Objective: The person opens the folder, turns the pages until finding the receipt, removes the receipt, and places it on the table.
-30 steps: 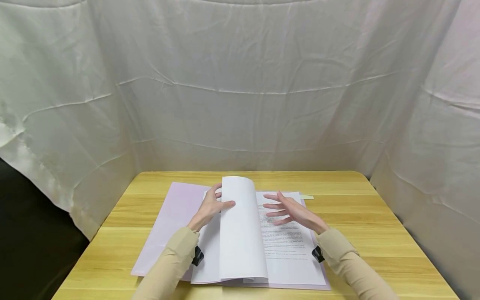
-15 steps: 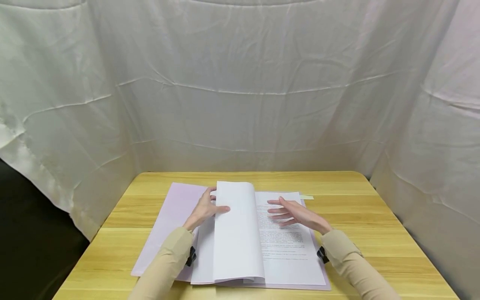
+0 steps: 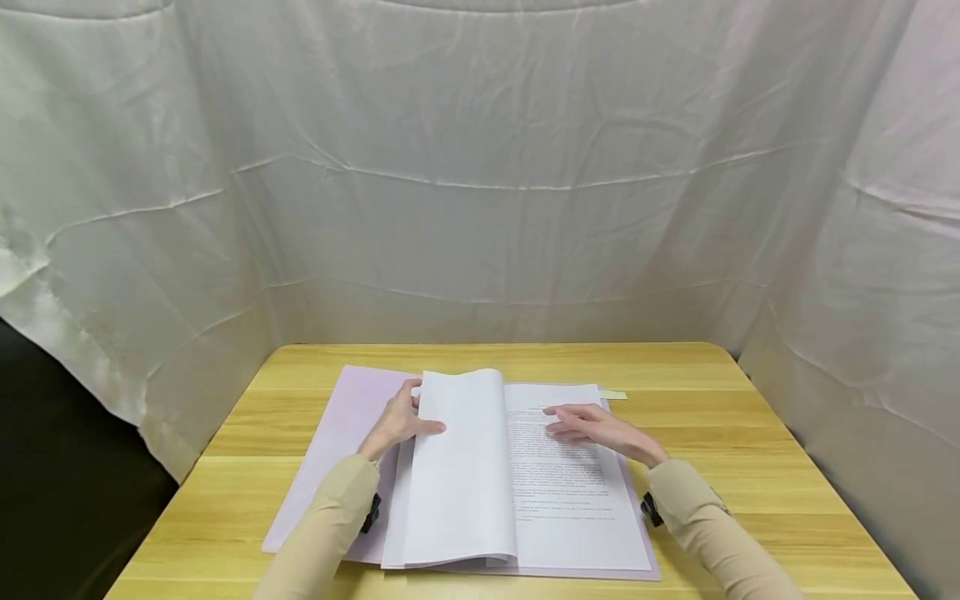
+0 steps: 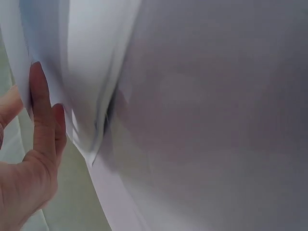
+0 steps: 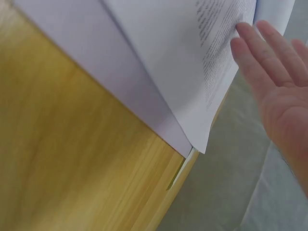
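Note:
A lilac folder (image 3: 348, 408) lies spread on the table with a stack of paper in it. My left hand (image 3: 396, 422) holds the left edge of a lifted, curving sheet (image 3: 463, 475), thumb on top and fingers behind. In the left wrist view the fingers (image 4: 42, 103) lie against that paper. Over the printed page (image 3: 566, 500) on the right is my right hand (image 3: 597, 431), its fingers extended and holding nothing. The right wrist view shows the palm of the right hand (image 5: 284, 91) beside the lines of print; contact with the page is unclear.
A pale yellow tab (image 3: 615, 395) sticks out past the stack's upper right edge. The wooden table (image 3: 735, 467) extends around the folder. Grey-white curtains (image 3: 480, 208) hang behind and at both sides.
My left hand has moved left and slightly down, drawing the sheet's edge with it, so more print shows on the right. My right hand has shifted a little right, its fingers closer together.

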`<move>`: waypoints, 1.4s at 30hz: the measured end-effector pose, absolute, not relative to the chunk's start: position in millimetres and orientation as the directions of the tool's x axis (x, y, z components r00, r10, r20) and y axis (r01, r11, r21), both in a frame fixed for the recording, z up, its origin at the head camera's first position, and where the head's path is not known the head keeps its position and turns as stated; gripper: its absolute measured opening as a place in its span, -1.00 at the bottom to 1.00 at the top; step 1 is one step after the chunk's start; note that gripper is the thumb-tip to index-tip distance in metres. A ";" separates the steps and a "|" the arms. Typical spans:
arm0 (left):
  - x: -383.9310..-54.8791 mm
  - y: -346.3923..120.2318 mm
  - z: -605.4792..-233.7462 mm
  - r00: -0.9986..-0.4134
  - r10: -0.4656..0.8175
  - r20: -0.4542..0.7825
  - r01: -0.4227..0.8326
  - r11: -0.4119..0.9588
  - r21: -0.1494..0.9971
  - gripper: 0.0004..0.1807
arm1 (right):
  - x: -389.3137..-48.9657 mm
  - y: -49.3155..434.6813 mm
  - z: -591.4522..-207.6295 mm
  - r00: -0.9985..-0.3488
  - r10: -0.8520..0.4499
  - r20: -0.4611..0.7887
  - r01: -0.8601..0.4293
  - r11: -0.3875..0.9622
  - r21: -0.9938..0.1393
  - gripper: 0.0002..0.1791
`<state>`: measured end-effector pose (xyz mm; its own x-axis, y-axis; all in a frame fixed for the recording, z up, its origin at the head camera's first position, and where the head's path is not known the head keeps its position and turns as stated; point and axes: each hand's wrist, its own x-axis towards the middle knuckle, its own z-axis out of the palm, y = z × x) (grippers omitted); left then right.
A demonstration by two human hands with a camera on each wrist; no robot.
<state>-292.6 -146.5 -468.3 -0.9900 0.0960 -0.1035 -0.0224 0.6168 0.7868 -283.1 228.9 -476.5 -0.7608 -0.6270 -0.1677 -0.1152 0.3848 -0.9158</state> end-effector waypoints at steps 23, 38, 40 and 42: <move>-292.2 -155.2 -480.1 -0.997 0.075 0.018 0.069 0.764 0.642 0.09 | -306.2 237.1 -490.0 -0.864 -0.503 0.014 -0.336 0.557 -0.759 -0.52; -291.6 -148.8 -487.3 -0.989 0.108 0.098 0.143 0.857 0.496 0.10 | -332.8 243.6 -506.1 -0.922 -0.351 0.165 -0.380 0.738 -0.557 -0.43; -291.0 -147.8 -486.4 -0.988 0.120 0.099 0.153 0.859 0.488 0.07 | -332.9 239.6 -502.6 -0.939 -0.316 0.135 -0.336 0.764 -0.551 -0.43; -290.7 -146.8 -486.1 -0.987 0.136 0.091 0.163 0.857 0.488 0.03 | -335.4 237.6 -503.2 -0.946 -0.292 0.137 -0.319 0.778 -0.541 -0.45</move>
